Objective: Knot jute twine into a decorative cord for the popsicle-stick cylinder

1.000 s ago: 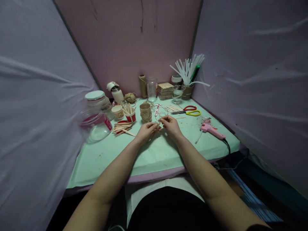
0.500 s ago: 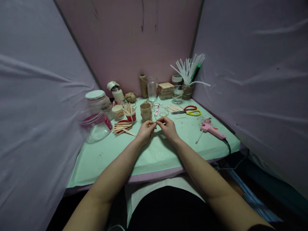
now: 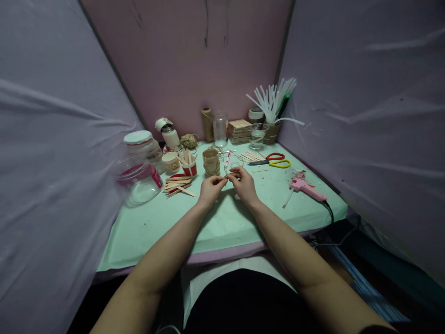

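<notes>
My left hand and my right hand meet fingertip to fingertip over the middle of the table. Both are pinched on a thin length of twine, which trails up from the fingers toward the back. Its end between the fingertips is too small to make out. Just behind my left hand stands a small round tan cup with a rough wrapped side. Beyond my right hand, loose twine lies in loops beside a pink-and-white pen-like tool.
Left stand clear plastic jars, a red cup of craft sticks and a pile of sticks. Right lie scissors and a pink glue gun with its cord. Behind are a twine ball, stacked wooden squares and white glue sticks.
My right hand's fingers have shifted slightly, with the upper ones lifting a little apart from the pinch. My left hand has barely moved; the table things are unchanged.
</notes>
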`<state>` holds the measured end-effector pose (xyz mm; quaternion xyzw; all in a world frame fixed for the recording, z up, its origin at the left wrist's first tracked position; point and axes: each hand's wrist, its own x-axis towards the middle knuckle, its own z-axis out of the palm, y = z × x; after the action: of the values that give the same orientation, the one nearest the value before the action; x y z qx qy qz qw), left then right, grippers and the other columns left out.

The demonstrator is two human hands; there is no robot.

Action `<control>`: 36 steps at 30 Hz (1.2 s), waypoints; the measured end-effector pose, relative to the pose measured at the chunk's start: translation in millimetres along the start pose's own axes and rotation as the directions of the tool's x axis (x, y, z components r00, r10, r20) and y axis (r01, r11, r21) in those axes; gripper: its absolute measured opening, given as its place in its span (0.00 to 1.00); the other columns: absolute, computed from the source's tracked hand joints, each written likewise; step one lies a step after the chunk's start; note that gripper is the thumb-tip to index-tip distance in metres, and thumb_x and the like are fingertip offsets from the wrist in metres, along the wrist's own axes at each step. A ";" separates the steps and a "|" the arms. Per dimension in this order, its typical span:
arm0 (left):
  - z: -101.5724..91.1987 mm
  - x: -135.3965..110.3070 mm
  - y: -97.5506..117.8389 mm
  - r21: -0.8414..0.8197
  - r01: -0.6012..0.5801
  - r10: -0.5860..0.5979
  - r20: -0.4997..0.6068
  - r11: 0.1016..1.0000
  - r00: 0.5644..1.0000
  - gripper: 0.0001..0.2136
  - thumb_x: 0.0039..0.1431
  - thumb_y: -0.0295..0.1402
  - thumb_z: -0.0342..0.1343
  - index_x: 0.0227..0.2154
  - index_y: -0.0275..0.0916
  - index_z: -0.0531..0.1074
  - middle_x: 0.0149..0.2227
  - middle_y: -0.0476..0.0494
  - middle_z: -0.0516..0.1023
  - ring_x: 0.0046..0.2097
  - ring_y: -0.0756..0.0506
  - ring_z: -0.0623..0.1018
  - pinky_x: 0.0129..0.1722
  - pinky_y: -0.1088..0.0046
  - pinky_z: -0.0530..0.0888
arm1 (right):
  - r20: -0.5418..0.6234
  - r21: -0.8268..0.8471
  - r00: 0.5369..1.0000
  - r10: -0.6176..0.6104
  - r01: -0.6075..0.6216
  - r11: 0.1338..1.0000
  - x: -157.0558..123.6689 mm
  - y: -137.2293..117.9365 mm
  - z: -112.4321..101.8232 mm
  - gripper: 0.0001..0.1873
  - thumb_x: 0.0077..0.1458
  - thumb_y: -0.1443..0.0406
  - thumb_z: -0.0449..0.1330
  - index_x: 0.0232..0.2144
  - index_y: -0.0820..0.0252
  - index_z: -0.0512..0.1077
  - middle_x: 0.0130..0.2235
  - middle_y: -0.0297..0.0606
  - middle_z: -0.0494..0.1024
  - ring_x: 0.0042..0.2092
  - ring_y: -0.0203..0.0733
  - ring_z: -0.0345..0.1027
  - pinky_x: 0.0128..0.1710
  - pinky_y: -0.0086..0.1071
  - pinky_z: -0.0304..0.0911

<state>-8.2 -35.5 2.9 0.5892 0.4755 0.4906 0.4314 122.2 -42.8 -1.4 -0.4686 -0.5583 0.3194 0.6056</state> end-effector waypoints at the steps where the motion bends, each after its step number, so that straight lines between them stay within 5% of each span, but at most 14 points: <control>1: -0.2 0.4 -0.1 0.019 -0.008 0.008 -0.007 1.000 1.000 0.11 0.45 0.38 0.60 0.27 0.34 0.76 0.27 0.44 0.76 0.31 0.49 0.72 0.33 0.73 0.67 | 0.003 -0.004 1.000 -0.002 0.002 1.000 -0.4 -0.4 0.3 0.09 0.49 0.62 0.58 0.35 0.57 0.67 0.31 0.36 0.77 0.36 0.40 0.72 0.37 0.33 0.64; 22: 5.9 0.8 -5.0 -0.085 -0.040 0.032 -0.100 0.996 0.995 0.08 0.45 0.35 0.59 0.25 0.35 0.74 0.25 0.48 0.73 0.30 0.50 0.70 0.32 0.74 0.65 | -0.030 -0.036 0.997 0.076 -0.078 0.996 1.0 2.2 1.9 0.12 0.43 0.61 0.61 0.32 0.60 0.69 0.30 0.36 0.77 0.32 0.39 0.71 0.35 0.33 0.64; 29: 4.8 2.8 -2.4 -0.367 0.129 -0.119 0.049 0.921 0.992 0.09 0.41 0.35 0.63 0.25 0.35 0.74 0.23 0.50 0.70 0.25 0.54 0.64 0.24 0.77 0.57 | 0.029 0.088 0.979 0.203 -0.205 0.975 4.1 6.4 1.6 0.14 0.42 0.61 0.62 0.32 0.61 0.67 0.24 0.32 0.73 0.26 0.35 0.65 0.28 0.29 0.61; 32: 3.5 3.9 -1.8 -0.418 0.186 -0.154 0.110 0.889 0.982 0.11 0.39 0.36 0.65 0.25 0.34 0.75 0.22 0.49 0.70 0.24 0.54 0.63 0.23 0.77 0.56 | 0.015 0.087 0.988 0.155 -0.156 0.984 3.9 4.4 1.2 0.13 0.43 0.60 0.61 0.32 0.60 0.67 0.26 0.33 0.73 0.27 0.36 0.65 0.30 0.30 0.61; 36: 4.4 6.3 -5.1 -0.379 0.136 -0.127 0.049 0.915 0.991 0.12 0.39 0.38 0.65 0.24 0.34 0.75 0.23 0.48 0.71 0.24 0.55 0.62 0.23 0.77 0.55 | -0.037 -0.082 0.999 -0.015 0.011 0.997 2.7 1.9 0.0 0.08 0.45 0.60 0.59 0.28 0.59 0.68 0.29 0.35 0.73 0.31 0.37 0.66 0.34 0.32 0.62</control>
<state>-4.2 -28.5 -1.7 0.4663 0.4045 0.5366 0.5753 122.9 -39.6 -2.2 -0.4954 -0.5624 0.2833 0.5984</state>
